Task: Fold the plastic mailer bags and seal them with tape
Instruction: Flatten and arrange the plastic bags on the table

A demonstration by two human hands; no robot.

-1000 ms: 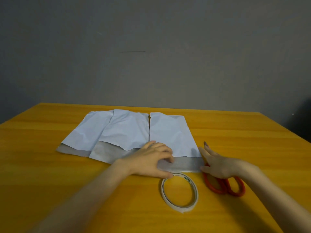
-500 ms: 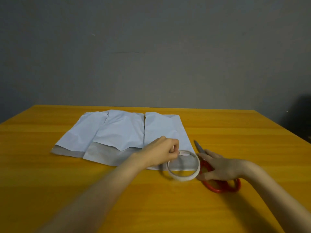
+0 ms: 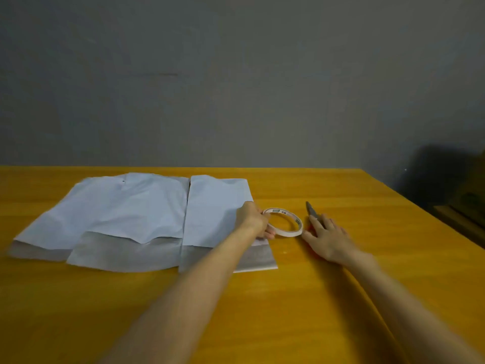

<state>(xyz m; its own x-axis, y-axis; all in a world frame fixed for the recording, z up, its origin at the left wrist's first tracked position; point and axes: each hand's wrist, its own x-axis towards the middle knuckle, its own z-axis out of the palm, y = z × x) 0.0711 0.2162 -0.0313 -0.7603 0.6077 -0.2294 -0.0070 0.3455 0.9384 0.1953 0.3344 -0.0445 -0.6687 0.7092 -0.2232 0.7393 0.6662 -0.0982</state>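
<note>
Step in hand: taping. Three mailer bags [image 3: 212, 206] lie flat on the tabletop [image 3: 341, 298]. The left hand [image 3: 253, 220] grip pinches the rim of the tape roll [image 3: 279, 212], which sits tilted beside the rightmost bag. The right hand [image 3: 328, 239] rests on the scissors [image 3: 311, 210], fingers spread. Next, probably: find the tape end, draw a strip, cut.

Three bags [image 3: 131, 206], one tape roll [image 3: 278, 211], one scissors [image 3: 312, 212]

Left hand [image 3: 252, 219] grips the tape roll [image 3: 281, 211] beside the mailer bags [image 3: 131, 206]; right hand [image 3: 328, 239] apparently rests on scissors [image 3: 311, 210].
</note>
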